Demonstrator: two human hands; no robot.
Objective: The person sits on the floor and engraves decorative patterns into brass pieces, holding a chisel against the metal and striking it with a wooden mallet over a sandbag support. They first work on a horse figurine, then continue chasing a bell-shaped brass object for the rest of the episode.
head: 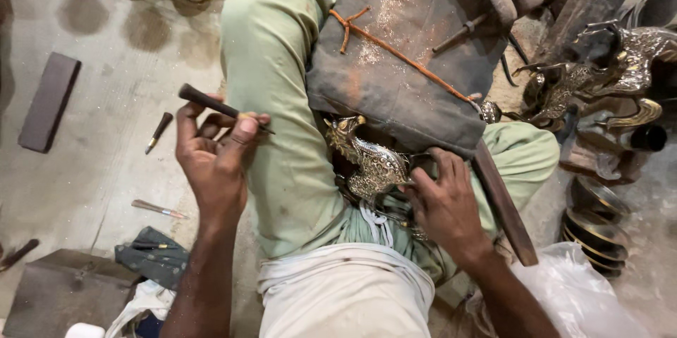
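My left hand [214,158] is raised over my left thigh and grips a thin engraving tool [220,107] with a dark wooden handle, its tip pointing right. A brass bird-shaped figure [368,158] with engraved scales rests in my lap, partly under a grey cloth pad [405,42]. My right hand [444,204] holds that figure at its lower right side, fingers curled around it. I sit cross-legged in pale green trousers [282,98].
Two small chisels [159,131] [158,209] lie on the concrete floor at left, near a dark flat block [48,102]. More brass animal figures [599,74] and stacked brass rings [596,229] are at right. A wooden bar [502,204] leans by my right knee.
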